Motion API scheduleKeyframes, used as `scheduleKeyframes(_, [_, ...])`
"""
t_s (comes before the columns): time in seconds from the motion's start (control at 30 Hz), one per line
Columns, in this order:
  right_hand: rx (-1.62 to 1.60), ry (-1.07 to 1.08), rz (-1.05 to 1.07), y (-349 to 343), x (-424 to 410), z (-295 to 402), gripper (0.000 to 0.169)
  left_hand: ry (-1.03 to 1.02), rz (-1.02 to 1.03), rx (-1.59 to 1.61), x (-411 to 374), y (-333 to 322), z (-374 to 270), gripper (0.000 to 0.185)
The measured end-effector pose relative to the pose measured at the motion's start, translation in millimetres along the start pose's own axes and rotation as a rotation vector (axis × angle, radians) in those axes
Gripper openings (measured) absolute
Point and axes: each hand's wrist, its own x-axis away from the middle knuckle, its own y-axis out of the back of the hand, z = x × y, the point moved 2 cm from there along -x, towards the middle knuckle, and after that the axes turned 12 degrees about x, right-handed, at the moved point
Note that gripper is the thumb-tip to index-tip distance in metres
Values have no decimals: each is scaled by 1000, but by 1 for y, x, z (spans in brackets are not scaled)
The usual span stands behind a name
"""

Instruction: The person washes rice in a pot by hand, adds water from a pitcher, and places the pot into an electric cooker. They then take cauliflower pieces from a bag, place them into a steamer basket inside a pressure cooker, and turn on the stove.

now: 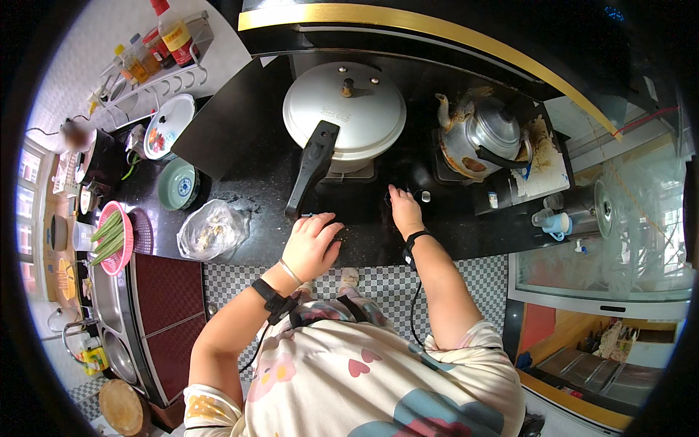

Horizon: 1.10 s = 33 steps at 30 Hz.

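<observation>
A silver pressure cooker point(344, 120) with a black handle sits on the left burner of a black gas stove. My left hand point(312, 246) hovers or rests near the stove's front edge, just below the handle's end; its fingers are loosely curled, and whether anything is under them is hidden. At the stove's front my right hand point(405, 207) has its fingertips on a dark control knob, which they mostly cover. Another knob point(425, 196) with a light face shows to the right of it. A stained metal kettle point(480, 142) stands on the right burner.
To the left are a clear plastic bag point(214, 229), a green bowl point(178, 184), a pink basket point(125, 240) of long green vegetables and a sink point(106, 289). A rack point(158, 82) holds bottles above. Cups point(557, 223) stand at right, and a range hood point(426, 33) overhangs the stove.
</observation>
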Motion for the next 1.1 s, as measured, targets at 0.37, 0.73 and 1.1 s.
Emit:
scheduleKeyframes(0.37, [45, 56, -32, 2, 0, -1, 44, 14, 28, -15, 0, 1, -2, 38])
scheduleKeyframes(0.73, [96, 115, -3, 3, 2, -4, 46, 22, 46, -24, 2, 2, -2, 38])
scheduleKeyframes(1.1, [105, 152, -1, 7, 3, -5, 47, 36, 54, -23, 3, 2, -3, 40])
